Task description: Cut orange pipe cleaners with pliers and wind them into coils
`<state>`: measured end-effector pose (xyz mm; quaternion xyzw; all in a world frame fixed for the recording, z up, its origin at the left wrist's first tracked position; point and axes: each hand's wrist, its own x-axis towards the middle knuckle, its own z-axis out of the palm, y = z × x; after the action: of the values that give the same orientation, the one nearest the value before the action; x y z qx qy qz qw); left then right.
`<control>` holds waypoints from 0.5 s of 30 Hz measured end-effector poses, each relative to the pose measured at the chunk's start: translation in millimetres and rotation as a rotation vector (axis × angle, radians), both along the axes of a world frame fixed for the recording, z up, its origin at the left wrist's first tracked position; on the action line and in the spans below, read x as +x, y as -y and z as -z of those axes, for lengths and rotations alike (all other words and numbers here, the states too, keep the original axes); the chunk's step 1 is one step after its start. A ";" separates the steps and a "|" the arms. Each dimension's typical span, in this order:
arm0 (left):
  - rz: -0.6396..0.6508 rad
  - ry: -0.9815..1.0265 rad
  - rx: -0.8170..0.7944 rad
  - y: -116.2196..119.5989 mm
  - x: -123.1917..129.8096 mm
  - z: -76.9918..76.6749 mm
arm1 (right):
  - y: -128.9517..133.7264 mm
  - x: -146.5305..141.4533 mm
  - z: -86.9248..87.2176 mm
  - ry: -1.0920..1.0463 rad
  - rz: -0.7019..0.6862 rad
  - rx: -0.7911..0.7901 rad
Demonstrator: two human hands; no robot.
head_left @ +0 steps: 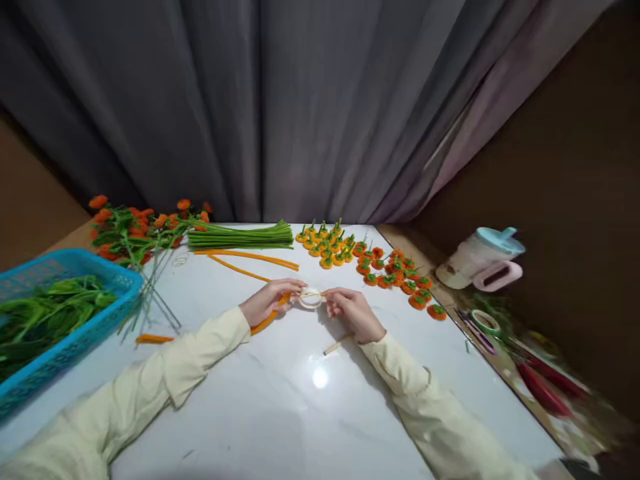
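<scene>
My left hand (273,299) is closed, with an orange pipe cleaner (264,325) running out below its fingers. Between my two hands sits a small white ring-shaped spool (311,299), near the left fingertips. My right hand (354,312) pinches at the spool's right side; whatever thin piece is in its fingers is too small to make out. Just below the right wrist lies a short pale stick (336,345). Other orange pipe cleaners (250,257) lie beyond my left hand, and an orange end (154,339) shows beside the left sleeve.
Green pipe cleaners (240,236) lie bundled at the back. Yellow flower heads (327,245) and orange ones (395,270) spread to the right. A blue basket (133,283) of green leaves and finished orange flowers (145,227) are left. A lidded cup (477,257) and tools stand right.
</scene>
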<state>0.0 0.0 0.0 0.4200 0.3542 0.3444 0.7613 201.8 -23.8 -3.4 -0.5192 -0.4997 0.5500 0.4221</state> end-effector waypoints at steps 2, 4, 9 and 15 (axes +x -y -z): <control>0.002 -0.022 -0.004 2.2 -0.8 0.5 | 0.5 -1.3 1.4 0.003 -0.016 -0.004; 0.007 -0.043 -0.006 4.2 -1.0 1.1 | 1.4 -2.3 2.3 0.018 -0.026 0.022; 0.057 -0.087 -0.010 6.5 -0.2 2.2 | 6.8 -4.1 -2.2 0.099 -0.013 0.229; 0.121 -0.073 0.002 4.4 -2.7 2.1 | 13.1 -4.6 -13.4 0.158 -0.130 0.468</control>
<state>-2.7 -4.4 -2.1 0.4538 0.3554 0.2824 0.7668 197.2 -36.8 9.9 -0.4154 -0.6772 0.4032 0.4542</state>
